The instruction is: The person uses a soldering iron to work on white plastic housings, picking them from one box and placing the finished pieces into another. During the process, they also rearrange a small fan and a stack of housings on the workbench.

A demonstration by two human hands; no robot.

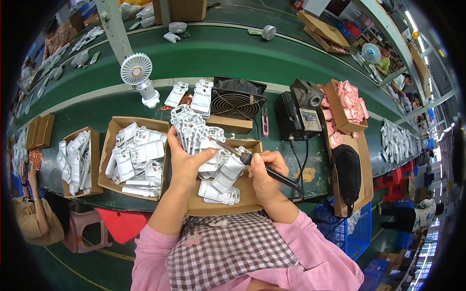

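- While the left hand [187,162] is wrapped around a stack of white plastic shells [187,120], thumb across the near side, the right hand [268,178] is closed pen-fashion on a soldering iron [290,182].
- The iron's tip points left at the stack's right end; whether it touches cannot be told.
- The stack is held above the left part of a cardboard tray [221,210], where loose white shells [228,177] lie overlapping.
- Behind the tray, a black fan with a round grille [236,104] stands on the tabletop [272,145].
- Right of that fan lie pink-handled snips [265,123], then a black soldering station [289,119].
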